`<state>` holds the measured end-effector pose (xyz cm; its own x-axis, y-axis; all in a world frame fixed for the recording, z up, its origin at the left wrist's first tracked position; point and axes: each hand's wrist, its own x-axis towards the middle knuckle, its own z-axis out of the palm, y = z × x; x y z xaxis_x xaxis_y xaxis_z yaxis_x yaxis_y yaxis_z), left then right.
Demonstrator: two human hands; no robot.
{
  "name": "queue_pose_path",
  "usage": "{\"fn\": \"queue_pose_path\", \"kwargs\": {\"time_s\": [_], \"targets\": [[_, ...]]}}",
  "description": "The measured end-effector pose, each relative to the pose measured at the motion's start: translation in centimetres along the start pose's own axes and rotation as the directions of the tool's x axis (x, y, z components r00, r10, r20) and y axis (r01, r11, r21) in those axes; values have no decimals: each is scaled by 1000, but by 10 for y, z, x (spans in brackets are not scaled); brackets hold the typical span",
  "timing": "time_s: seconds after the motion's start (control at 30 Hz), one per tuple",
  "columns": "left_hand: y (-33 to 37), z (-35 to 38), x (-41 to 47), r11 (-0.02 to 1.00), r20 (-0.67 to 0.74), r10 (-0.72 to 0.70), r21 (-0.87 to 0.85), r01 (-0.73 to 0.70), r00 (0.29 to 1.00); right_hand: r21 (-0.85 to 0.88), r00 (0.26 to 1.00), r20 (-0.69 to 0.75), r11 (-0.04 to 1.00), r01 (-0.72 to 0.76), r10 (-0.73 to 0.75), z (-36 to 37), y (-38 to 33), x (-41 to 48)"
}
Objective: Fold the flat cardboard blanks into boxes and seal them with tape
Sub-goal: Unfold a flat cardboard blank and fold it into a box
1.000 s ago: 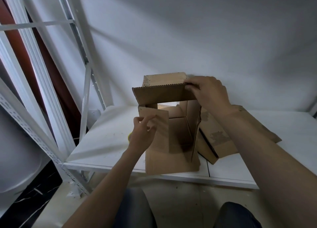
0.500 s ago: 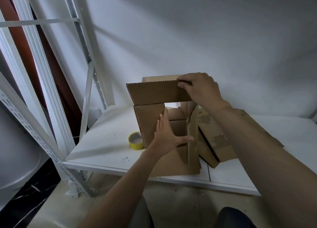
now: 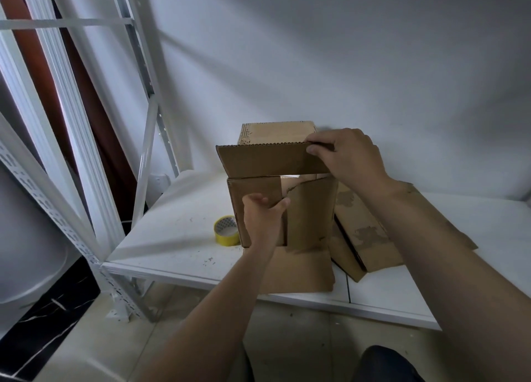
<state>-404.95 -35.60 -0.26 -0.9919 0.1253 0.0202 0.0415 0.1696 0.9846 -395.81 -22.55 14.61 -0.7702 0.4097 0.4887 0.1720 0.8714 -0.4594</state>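
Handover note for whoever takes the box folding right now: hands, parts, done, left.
Left hand: pressed on the left side flap of the open box, fingers hooked over the flap's edge.
Right hand: pinching the right end of the top flap, which it holds raised.
Box stands on the white shelf, open end toward the camera; both side flaps are folded in, the bottom flap lies flat on the shelf.
Yellow tape roll sits just left of the box. Flat blanks lie to its right.
Done: box squared up, side flaps in.
Left: close top and bottom flaps, tape the seam, then the remaining blanks.
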Motion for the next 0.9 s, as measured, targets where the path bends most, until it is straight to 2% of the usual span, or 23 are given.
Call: {"fn": "queue_pose_path", "kwargs": {"time_s": [0.1,0.3,0.43,0.6,0.73,0.8,0.9], "targets": [[0,2,8,998,-41,-21,60,23,999,-2,1000,-11,1000,1,-1,5,-3,-14],[-10,7,7,996,-76,-69,42,73,995,20,997,-32,997,68,-68,15,-3,-44],[-17,-3,1,995,-34,-100,-11,100,994,40,992,21,991,125,-126,24,8,-60],[-30,-21,-1,992,103,-59,-102,70,993,-69,979,-17,977,204,-206,43,22,-90],[-58,-69,-15,957,229,-173,-189,218,958,-91,967,-93,969,228,-237,58,31,-109],[-65,-97,-17,949,224,-225,-171,265,948,-129,950,-106,951,279,-293,69,36,-117],[-56,-125,-19,959,145,-230,-134,250,962,-149,935,-128,938,312,-332,85,49,-128]]}}
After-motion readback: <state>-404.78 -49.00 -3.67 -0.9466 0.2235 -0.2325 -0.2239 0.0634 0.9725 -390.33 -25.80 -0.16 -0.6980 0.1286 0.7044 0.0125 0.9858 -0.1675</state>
